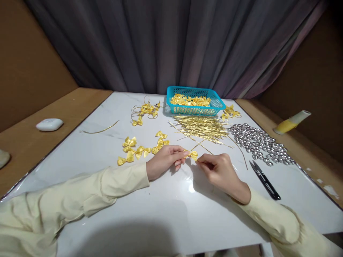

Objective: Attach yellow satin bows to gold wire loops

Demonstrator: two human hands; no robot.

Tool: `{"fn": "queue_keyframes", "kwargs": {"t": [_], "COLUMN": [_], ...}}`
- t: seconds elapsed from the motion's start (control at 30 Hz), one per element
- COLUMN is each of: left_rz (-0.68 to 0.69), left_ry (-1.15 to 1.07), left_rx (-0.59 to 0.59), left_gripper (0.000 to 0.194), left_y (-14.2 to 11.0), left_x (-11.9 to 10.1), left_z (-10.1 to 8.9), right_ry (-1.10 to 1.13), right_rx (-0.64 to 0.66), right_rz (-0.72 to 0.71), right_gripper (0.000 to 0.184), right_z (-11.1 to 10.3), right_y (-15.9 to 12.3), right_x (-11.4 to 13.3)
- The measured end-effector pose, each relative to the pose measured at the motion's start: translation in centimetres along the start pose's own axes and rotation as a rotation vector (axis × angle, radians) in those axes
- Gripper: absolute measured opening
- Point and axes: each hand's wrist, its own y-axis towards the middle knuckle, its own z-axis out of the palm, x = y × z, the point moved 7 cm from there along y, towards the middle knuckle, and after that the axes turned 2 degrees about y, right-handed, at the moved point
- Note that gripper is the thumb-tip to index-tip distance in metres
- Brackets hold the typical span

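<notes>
My left hand [168, 160] pinches a small yellow ribbon bow [193, 155] between thumb and fingertips, a little above the white table. Close on the bow's right side, my right hand [223, 174] is closed in a pinch. What sits between its fingertips is too small to make out. A thin gold tie [198, 143] slants up and away from the held bow. More loose yellow bows [139, 151] lie on the table, left of and beyond my left hand. Past both hands rests a pile of gold ties [200, 127].
Behind the gold ties stands a blue basket [197, 111] of yellow bows. Bows with looped gold ties [147, 110] lie left of it. Silver beads [257, 142] spread at right, near black thread snips [265, 180]. A white rounded object [49, 124] and a yellow-white spool [291, 123] flank the table.
</notes>
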Motion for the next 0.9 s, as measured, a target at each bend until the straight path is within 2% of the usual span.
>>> {"fn": "queue_keyframes", "kwargs": {"t": [0.2, 0.47, 0.63, 0.9], "left_rz": [0.022, 0.094, 0.104, 0.074], "left_ry": [0.027, 0.105, 0.066, -0.004], "left_rx": [0.004, -0.061, -0.030, -0.024], "left_gripper": [0.020, 0.024, 0.023, 0.022], "left_y": [-0.05, -0.23, -0.22, -0.22], "left_x": [-0.03, -0.75, -0.76, -0.40], "left_z": [-0.12, -0.21, 0.02, -0.32], "right_ry": [0.044, 0.077, 0.059, 0.067], "right_rx": [0.008, -0.003, -0.021, 0.008], "right_rz": [0.027, 0.094, 0.059, 0.080], "right_gripper": [0.017, 0.019, 0.021, 0.020], "right_z": [0.50, 0.58, 0.38, 0.65], "right_y": [-0.15, -0.05, -0.01, -0.23], "right_x": [-0.14, -0.33, 0.07, -0.18]}}
